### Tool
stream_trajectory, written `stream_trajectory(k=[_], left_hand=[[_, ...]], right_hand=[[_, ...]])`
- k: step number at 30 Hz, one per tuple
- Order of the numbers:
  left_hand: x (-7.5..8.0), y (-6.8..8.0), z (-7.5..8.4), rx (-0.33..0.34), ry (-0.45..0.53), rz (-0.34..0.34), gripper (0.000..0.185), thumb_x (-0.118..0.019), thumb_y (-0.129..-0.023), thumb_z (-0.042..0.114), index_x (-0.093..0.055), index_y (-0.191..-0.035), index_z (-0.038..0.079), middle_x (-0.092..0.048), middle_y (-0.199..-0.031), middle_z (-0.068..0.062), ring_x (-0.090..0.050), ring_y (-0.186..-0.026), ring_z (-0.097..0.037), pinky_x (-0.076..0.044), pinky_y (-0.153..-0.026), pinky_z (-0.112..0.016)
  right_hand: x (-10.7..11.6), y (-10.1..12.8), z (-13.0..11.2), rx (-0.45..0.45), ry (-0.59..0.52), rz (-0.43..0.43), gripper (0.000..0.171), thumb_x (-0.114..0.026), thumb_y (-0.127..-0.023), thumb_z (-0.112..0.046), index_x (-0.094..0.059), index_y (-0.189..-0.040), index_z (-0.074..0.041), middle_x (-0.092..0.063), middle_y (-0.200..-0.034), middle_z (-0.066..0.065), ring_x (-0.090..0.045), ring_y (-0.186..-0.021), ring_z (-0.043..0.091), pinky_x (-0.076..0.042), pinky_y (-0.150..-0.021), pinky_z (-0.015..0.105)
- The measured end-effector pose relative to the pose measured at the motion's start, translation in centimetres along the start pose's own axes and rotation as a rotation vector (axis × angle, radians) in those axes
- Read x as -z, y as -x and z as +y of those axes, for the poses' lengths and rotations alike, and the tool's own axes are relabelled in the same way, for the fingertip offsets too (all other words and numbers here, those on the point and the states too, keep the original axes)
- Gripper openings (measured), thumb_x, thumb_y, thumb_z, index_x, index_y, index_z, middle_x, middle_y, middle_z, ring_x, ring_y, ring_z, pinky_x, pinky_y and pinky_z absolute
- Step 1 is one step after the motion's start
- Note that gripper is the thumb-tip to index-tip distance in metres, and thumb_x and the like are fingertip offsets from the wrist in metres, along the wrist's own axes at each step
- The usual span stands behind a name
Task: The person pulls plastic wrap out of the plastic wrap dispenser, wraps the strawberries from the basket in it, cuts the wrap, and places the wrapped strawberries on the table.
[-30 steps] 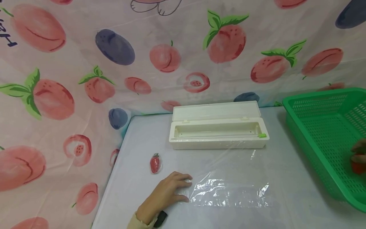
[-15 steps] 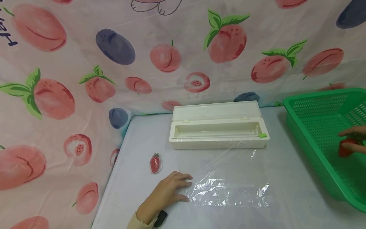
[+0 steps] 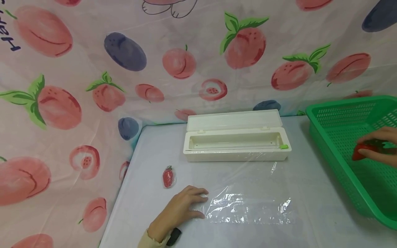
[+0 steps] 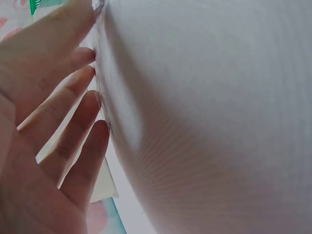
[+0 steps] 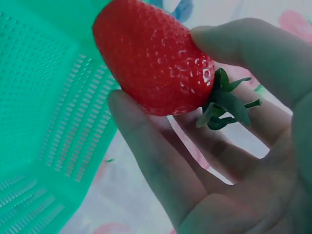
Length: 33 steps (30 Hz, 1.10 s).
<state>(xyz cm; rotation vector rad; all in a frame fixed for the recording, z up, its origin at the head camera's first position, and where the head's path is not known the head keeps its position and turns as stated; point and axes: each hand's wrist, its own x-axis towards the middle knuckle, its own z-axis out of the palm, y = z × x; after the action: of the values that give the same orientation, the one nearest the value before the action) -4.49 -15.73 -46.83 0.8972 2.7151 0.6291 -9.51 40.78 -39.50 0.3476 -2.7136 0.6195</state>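
Red strawberry: pinched between the thumb and fingers of the right hand, held over the inside of the green basket at the table's right side, leaves toward the palm.
Right hand: grasping the fruit lightly around its broad end; the tip is free.
Left hand: released and flat, fingers straight, pressing the left edge of the clear wrap onto the table.
Clear wrap: a sheet spread on the table in front of the person, crinkled along its near part; from the left wrist view its edge seems to lie just at the fingertips, though that view is too close to be sure.
White box: a long cutter box, lid open, just behind the sheet.
Wrapped strawberry: lies to the left, apart from the sheet.
Doing it well: I judge the fruit belongs on the middle of the sheet; keep the pinch gentle to avoid bruising, and keep the left hand pressing so the film stays flat.
Risk: film clinging to itself if the held edge lifts.
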Motion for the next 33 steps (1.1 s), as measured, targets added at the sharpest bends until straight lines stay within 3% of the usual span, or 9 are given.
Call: stream_trajectory(k=[2, 5, 8, 15, 21, 26, 33], left_hand=[[0.0, 0.0, 0.0, -0.002, 0.005, 0.0, 0.048, -0.085, -0.077, 0.032, -0.073, -0.119, 0.014, -0.061, -0.134, 0.011, -0.052, -0.124, -0.009, -0.048, -0.104, -0.031], [0.0, 0.0, -0.1, -0.005, 0.007, 0.003, 0.048, -0.085, -0.077, 0.032, -0.073, -0.12, 0.014, -0.061, -0.135, 0.011, -0.052, -0.125, -0.01, -0.047, -0.105, -0.031], [0.0, 0.0, -0.1, -0.005, 0.01, 0.003, 0.048, -0.085, -0.077, 0.032, -0.073, -0.12, 0.014, -0.06, -0.135, 0.011, -0.052, -0.125, -0.01, -0.046, -0.106, -0.032], [-0.1, 0.0, -0.2, -0.002, 0.016, 0.005, 0.048, -0.084, -0.077, 0.033, -0.073, -0.12, 0.014, -0.06, -0.135, 0.011, -0.052, -0.125, -0.01, -0.046, -0.106, -0.032], [-0.2, 0.0, -0.3, -0.016, 0.01, 0.019, 0.048, -0.085, -0.076, 0.032, -0.073, -0.119, 0.014, -0.061, -0.135, 0.01, -0.052, -0.124, -0.01, -0.047, -0.105, -0.032], [-0.2, 0.1, -0.3, -0.012, 0.015, 0.015, 0.048, -0.085, -0.076, 0.032, -0.073, -0.12, 0.015, -0.06, -0.135, 0.011, -0.052, -0.125, -0.01, -0.047, -0.105, -0.032], [-0.1, 0.0, -0.2, 0.003, 0.03, 0.002, 0.048, -0.085, -0.077, 0.032, -0.073, -0.12, 0.015, -0.06, -0.135, 0.012, -0.051, -0.126, -0.01, -0.046, -0.106, -0.032]], right_hand=[[0.3, -0.2, -1.3, 0.005, -0.023, -0.009, 0.018, -0.078, -0.082, 0.001, -0.066, -0.095, 0.005, -0.053, -0.081, -0.009, -0.038, -0.069, -0.014, -0.04, -0.046, 0.006], [0.7, -0.5, -2.8, 0.063, -0.051, 0.014, 0.022, -0.08, -0.082, -0.002, -0.065, -0.098, 0.003, -0.044, -0.084, -0.026, -0.038, -0.073, -0.015, -0.04, -0.048, 0.004], [0.9, -0.8, -4.1, 0.094, -0.067, 0.031, 0.027, -0.081, -0.08, -0.001, -0.065, -0.101, 0.001, -0.043, -0.09, -0.029, -0.037, -0.08, -0.021, -0.04, -0.054, 0.0], [0.8, -1.3, -7.0, 0.115, -0.051, -0.014, 0.034, -0.084, -0.073, 0.004, -0.069, -0.103, 0.001, -0.056, -0.092, 0.004, -0.038, -0.082, -0.024, -0.039, -0.061, -0.004], [0.3, -1.6, -8.9, 0.134, 0.003, -0.048, 0.036, -0.089, -0.064, -0.002, -0.072, -0.095, -0.009, -0.061, -0.094, 0.004, -0.042, -0.078, -0.018, -0.04, -0.061, -0.001], [-0.3, -1.7, -10.4, 0.102, 0.016, -0.118, 0.035, -0.089, -0.068, -0.008, -0.071, -0.098, -0.014, -0.061, -0.099, 0.0, -0.046, -0.078, -0.011, -0.041, -0.059, 0.004], [-1.5, -2.0, -11.7, 0.104, -0.051, -0.166, 0.039, -0.088, -0.071, -0.009, -0.07, -0.105, -0.014, -0.066, -0.096, -0.005, -0.052, -0.079, -0.007, -0.042, -0.066, 0.0]])
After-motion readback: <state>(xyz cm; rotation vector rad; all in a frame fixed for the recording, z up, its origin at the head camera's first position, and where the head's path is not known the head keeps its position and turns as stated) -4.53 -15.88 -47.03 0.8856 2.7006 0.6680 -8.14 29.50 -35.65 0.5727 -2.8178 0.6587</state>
